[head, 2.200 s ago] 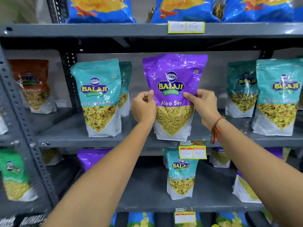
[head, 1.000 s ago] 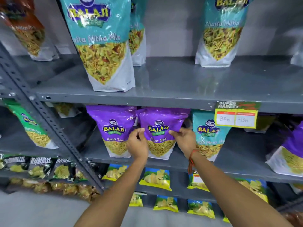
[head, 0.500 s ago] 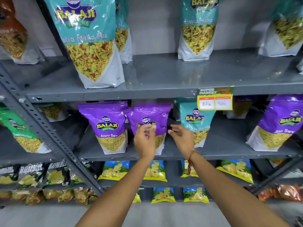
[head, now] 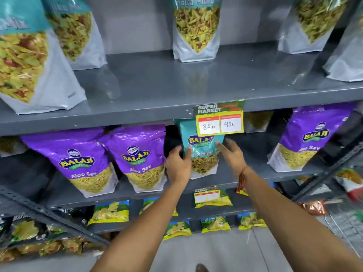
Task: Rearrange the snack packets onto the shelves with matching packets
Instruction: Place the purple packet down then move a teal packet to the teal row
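Observation:
A teal Khatta Mitha Mix packet [head: 203, 154] stands upright on the middle shelf [head: 231, 178], among purple packets. My left hand [head: 177, 165] touches its left edge with the thumb on its front. My right hand [head: 231, 156] is at its right edge with fingers spread. To the left stand two purple Aloo Sev packets [head: 141, 156], [head: 78, 160], side by side. A third purple Aloo Sev packet [head: 306, 138] stands at the right of the same shelf. Several teal mix packets [head: 196, 28] stand on the upper shelf [head: 157, 85].
A price tag [head: 220, 119] hangs from the upper shelf's front edge, covering the teal packet's top. Small yellow and blue chip packets [head: 110, 213] fill the lower shelves. A slanted grey rack post [head: 49, 214] crosses the lower left. Grey floor lies below.
Both hands let go of the purple Aloo Sev packet, which now stands next to its match, and moved right to the teal packet. The view shifted right and closer.

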The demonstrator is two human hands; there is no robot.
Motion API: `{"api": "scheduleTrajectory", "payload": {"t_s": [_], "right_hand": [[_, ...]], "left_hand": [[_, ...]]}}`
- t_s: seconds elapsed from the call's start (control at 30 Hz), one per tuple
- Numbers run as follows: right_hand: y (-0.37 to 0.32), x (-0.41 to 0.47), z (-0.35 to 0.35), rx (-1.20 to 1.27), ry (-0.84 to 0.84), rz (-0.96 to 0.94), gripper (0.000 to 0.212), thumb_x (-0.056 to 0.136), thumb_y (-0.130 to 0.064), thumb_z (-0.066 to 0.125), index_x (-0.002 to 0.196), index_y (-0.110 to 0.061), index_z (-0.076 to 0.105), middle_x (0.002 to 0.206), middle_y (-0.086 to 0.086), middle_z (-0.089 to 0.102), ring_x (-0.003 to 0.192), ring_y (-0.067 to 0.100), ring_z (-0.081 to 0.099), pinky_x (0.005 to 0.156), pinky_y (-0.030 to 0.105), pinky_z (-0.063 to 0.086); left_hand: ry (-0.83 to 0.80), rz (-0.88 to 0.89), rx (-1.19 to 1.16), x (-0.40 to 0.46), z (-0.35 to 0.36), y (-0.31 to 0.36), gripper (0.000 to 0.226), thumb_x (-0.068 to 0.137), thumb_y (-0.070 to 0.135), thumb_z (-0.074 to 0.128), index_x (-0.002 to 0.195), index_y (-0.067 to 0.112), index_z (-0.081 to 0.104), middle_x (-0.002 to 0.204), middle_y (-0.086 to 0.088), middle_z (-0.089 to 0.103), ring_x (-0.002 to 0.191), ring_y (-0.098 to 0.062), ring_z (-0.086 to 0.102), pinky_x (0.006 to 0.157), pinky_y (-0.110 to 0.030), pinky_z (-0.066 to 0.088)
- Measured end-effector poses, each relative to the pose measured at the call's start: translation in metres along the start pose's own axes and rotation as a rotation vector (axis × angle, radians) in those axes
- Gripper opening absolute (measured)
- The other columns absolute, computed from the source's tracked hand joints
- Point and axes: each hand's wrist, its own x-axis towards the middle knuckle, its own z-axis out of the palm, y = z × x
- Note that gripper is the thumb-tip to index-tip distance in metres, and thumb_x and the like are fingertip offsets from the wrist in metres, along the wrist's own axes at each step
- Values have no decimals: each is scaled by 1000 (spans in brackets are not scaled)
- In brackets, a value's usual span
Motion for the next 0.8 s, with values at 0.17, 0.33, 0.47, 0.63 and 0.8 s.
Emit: {"api": "scheduleTrajectory", "payload": {"t_s": [0.17, 0.33, 0.47, 0.63, 0.8], "right_hand": [[-4, 13, -4, 49, -37, -100, 11, 84, -27, 75, 90, -18, 76, 96, 6, 76, 90, 17, 69, 77, 23, 53], [6, -2, -14, 49, -2, -157, 21, 79, -41, 74, 80, -21, 79, 86, 0, 79, 86, 15, 71, 82, 36, 56], [11, -38, -29, 42, 18, -173, 27, 85, -29, 73, 70, -7, 71, 57, -3, 62, 63, 0, 49, 64, 28, 42], [12, -107, -57, 39, 13, -206, 37, 82, -27, 77, 71, 6, 66, 66, 7, 46, 66, 16, 36, 61, 35, 34], [-7, -167, -80, 31, -163, -295, 48, 79, -33, 79, 59, 5, 57, 63, 5, 44, 67, 16, 37, 64, 35, 31]], "left_hand": [[112, 67, -97, 6, 6, 1, 49, 86, 58, 51, 76, 12, 64, 74, -8, 71, 67, -30, 65, 56, -44, 53], [114, 96, -115, -12, 0, 4, 46, 88, 50, 59, 61, 12, 54, 57, -7, 61, 52, -29, 54, 48, -40, 43], [72, 95, -171, -48, -16, 4, 45, 89, 41, 62, 58, 11, 48, 52, -5, 50, 52, -26, 43, 50, -39, 35], [40, 141, -220, -114, -50, 2, 46, 89, 42, 62, 55, 27, 34, 50, 5, 33, 51, -15, 32, 52, -34, 28], [111, 195, -399, -165, -101, 11, 36, 81, 51, 62, 60, 22, 55, 54, 6, 46, 53, -12, 41, 53, -37, 40]]}}
